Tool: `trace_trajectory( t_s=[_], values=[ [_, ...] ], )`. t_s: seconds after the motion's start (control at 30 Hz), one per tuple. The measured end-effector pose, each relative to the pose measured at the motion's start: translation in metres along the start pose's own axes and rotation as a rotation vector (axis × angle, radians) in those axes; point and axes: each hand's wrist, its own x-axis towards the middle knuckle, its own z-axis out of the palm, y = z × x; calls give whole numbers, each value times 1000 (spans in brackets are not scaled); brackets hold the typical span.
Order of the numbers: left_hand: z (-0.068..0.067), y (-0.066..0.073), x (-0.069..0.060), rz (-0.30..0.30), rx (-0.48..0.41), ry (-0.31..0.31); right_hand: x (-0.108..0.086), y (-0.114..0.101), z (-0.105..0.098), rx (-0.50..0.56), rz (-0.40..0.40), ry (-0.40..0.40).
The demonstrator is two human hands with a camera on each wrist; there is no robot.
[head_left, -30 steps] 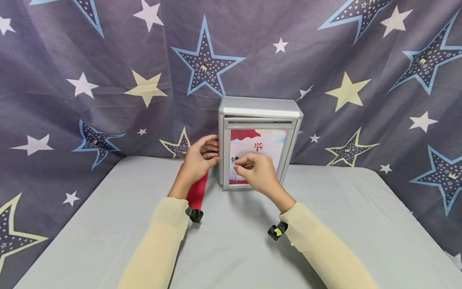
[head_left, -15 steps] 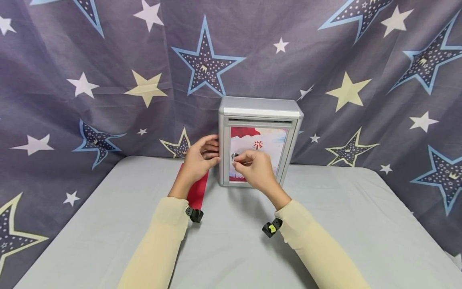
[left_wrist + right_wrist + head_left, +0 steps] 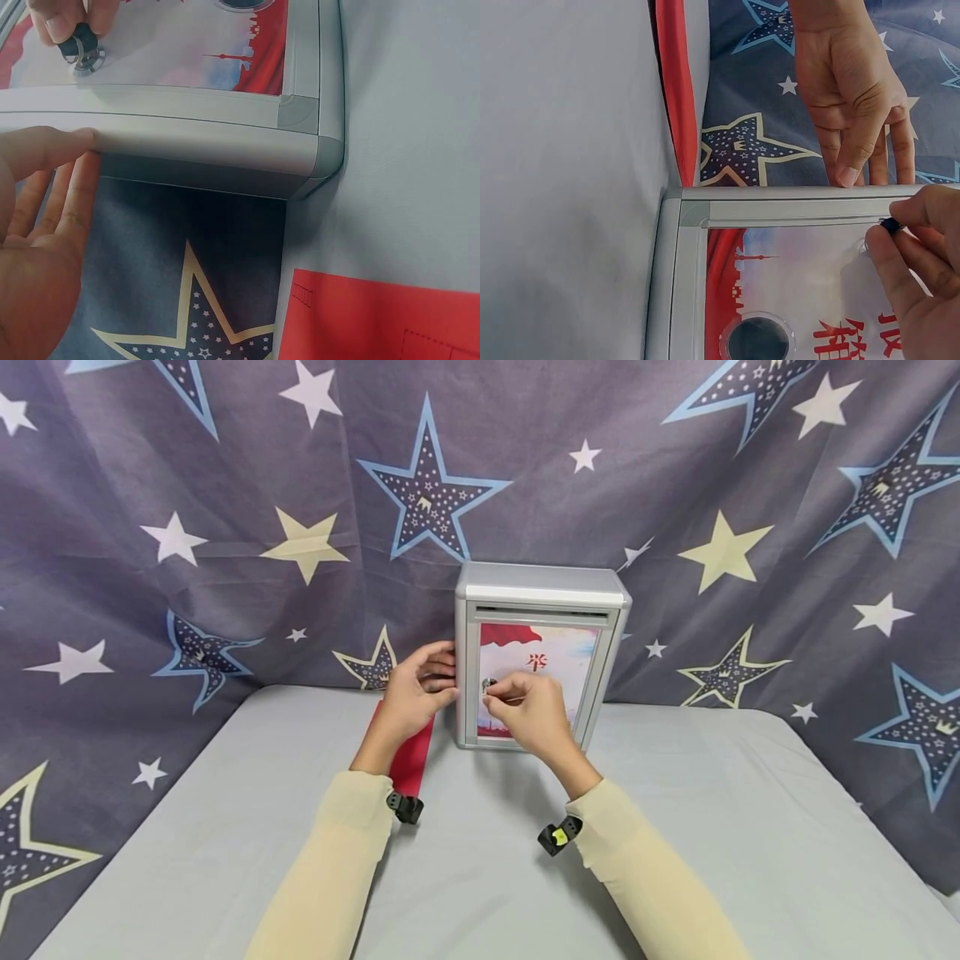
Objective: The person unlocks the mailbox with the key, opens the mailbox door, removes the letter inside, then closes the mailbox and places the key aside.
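A silver metal letter box stands upright on the table, with a slot near its top. Its front door carries a red and white poster and lies flush with the frame. My right hand pinches a black-headed key between thumb and index finger. The key sits in the round lock at the door's left side. My left hand rests on the box's left side, fingers fairly straight and thumb at the front edge.
A red envelope lies on the grey-clothed table, partly under my left forearm. A star-patterned curtain hangs right behind the box. Low on the poster is a dark round window.
The door, slightly ajar at the top a second ago, now sits flush in its frame. My right hand has moved slightly with it, still pinching the key. My left hand stays put.
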Motion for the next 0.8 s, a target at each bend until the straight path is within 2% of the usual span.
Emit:
trace_trajectory(
  t_s=[0.53, 0.8],
  values=[
    [1, -1, 1, 4, -15, -6, -4, -1, 7, -35, -45, 58],
    [0, -1, 0, 8, -13, 1, -6, 0, 13, -44, -115, 103]
  ],
)
